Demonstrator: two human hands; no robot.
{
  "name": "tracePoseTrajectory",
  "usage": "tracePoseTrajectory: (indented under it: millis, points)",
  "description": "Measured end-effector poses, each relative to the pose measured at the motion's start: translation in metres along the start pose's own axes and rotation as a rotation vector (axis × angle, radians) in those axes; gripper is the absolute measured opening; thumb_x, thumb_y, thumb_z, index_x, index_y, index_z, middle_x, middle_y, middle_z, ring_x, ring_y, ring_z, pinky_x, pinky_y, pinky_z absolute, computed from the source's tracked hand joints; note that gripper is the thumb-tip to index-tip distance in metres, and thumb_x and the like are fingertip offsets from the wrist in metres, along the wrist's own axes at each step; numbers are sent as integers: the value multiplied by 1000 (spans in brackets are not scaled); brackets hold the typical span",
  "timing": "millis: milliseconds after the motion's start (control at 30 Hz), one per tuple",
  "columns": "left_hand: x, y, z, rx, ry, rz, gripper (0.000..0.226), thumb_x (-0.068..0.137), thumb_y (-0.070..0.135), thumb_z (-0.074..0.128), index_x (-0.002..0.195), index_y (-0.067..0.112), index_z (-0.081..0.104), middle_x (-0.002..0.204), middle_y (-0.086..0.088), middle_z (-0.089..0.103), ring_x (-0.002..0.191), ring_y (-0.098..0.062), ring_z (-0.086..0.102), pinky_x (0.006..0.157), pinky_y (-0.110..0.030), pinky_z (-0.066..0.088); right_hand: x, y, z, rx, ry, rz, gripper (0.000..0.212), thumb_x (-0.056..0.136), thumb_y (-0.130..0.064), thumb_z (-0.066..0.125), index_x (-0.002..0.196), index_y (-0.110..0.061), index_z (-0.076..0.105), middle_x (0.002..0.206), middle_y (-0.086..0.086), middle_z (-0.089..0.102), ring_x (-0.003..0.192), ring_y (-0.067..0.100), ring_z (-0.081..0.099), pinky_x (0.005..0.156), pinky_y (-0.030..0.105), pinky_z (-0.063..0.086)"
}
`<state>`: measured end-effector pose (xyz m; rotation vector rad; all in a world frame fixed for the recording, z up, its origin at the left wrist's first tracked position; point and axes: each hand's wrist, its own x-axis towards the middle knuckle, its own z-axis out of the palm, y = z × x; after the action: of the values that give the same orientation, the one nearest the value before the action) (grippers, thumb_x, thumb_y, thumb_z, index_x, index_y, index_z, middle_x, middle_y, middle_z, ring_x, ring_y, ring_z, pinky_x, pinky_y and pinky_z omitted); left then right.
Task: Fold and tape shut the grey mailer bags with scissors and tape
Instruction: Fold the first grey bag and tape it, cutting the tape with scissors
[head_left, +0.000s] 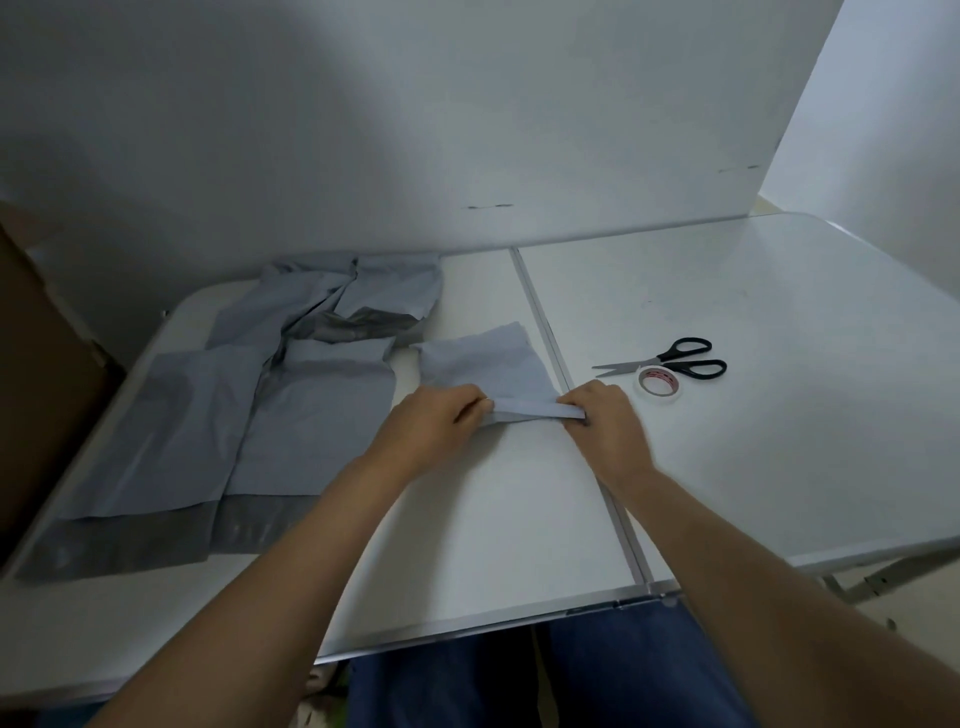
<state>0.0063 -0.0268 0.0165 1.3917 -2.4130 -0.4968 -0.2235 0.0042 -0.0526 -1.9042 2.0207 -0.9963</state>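
At the far left of the white folding table (727, 415) lies a loose pile of grey mailer bags (291, 395), flat and crumpled over one another, their darker flaps toward the near edge. Just right of the pile, near the table's centre seam, sits the one mailer bag (488, 364) being worked, its near edge turned up into a narrow folded strip. The film looks thin, light, soft and rather slippery, so a crease will likely spring open unless pinned; the ends of the fold seem the sensible places to hold. The left hand (441, 415) pinches the strip's left end, fingers curled over it. The right hand (602, 415) pinches the right end likewise, fingertips closed on the fold. Further right, apart from the bag, the scissors (670, 358) lie closed, the tape roll (658, 384) just beside their blades.
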Motion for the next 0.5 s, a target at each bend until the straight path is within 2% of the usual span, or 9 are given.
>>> tracePoseTrajectory:
  millis: [33, 100, 167, 267, 333, 500]
  points:
    - [-2, -4, -1, -52, -14, 2, 23, 92, 49, 54, 97, 29, 65, 89, 13, 67, 82, -11, 61, 70, -31, 48, 1, 1, -1, -1, -2, -3, 16, 83, -3, 62, 92, -12, 72, 86, 3, 60, 88, 24, 53, 71, 26, 34]
    - [-10, -12, -2, -65, -85, 28, 41, 82, 61, 62, 115, 38, 60, 107, 21, 65, 95, -2, 59, 81, -25, 48, -1, 1, -2, 1, -7, -19, 20, 81, 0, 61, 95, -12, 70, 91, 1, 61, 91, 20, 50, 71, 24, 33]
    - [-18, -23, 2, 7, -107, 42, 46, 84, 54, 64, 126, 40, 53, 115, 18, 64, 100, -6, 60, 84, -26, 48, -3, 0, -3, -1, -5, -39, 25, 78, 4, 59, 95, -12, 68, 92, -2, 61, 91, 18, 49, 70, 24, 33]
    - [-22, -35, 8, 31, 29, 19, 32, 91, 22, 60, 120, 35, 63, 104, 9, 71, 91, -16, 65, 74, -29, 49, -4, -1, -2, -37, -2, -72, 22, 79, 3, 59, 93, -13, 65, 93, -3, 61, 91, 19, 50, 68, 29, 40]
    - [-22, -34, 8, 46, 85, -23, 28, 93, 20, 57, 116, 34, 67, 96, 7, 72, 85, -16, 66, 69, -29, 48, -3, -1, -2, -82, -6, -104, 18, 81, -1, 61, 93, -13, 65, 95, -3, 61, 91, 18, 50, 68, 30, 42]
    - [-9, -28, 2, 87, 164, -43, 31, 94, 18, 56, 117, 37, 67, 94, 4, 72, 83, -19, 65, 64, -25, 41, 1, -4, -4, -137, 14, -79, 10, 87, -7, 59, 93, -11, 65, 92, 0, 61, 93, 22, 52, 64, 33, 42]
